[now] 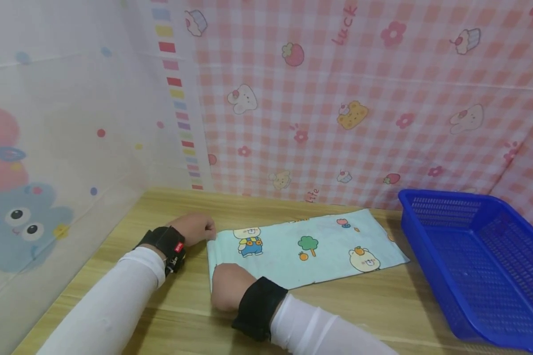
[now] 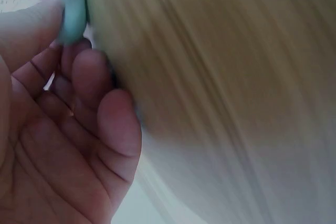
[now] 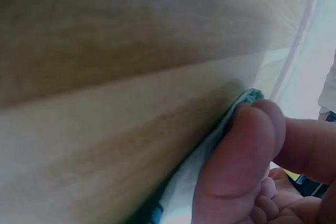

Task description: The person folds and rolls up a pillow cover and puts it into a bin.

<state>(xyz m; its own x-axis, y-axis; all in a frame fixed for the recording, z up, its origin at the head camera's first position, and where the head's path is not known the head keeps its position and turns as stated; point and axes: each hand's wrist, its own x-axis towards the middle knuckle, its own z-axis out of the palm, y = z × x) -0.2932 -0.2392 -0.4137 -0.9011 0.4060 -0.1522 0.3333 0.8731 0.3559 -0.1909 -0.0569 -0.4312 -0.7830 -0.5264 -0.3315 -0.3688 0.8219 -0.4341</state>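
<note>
A long strip of folded mint-green cloth [image 1: 284, 254], printed with bears, a tree and oranges, lies flat across the wooden table. At the far corner of its left end, my left hand [image 1: 194, 228] pinches the edge; in the left wrist view the thumb and fingers close on a rounded fold [image 2: 74, 9]. My right hand [image 1: 231, 287] grips the near corner of that same end. The right wrist view shows the cloth's edge [image 3: 251, 96] caught between thumb and fingers, close against the tabletop. The left end looks slightly rolled or doubled over.
A blue plastic basket [image 1: 431, 276] with mesh sides stands on the right, near the cloth's right end. Behind the wooden table [image 1: 177, 325] hangs a pink checked curtain [image 1: 320, 98], and a pale printed sheet [image 1: 71, 98] hangs on the left.
</note>
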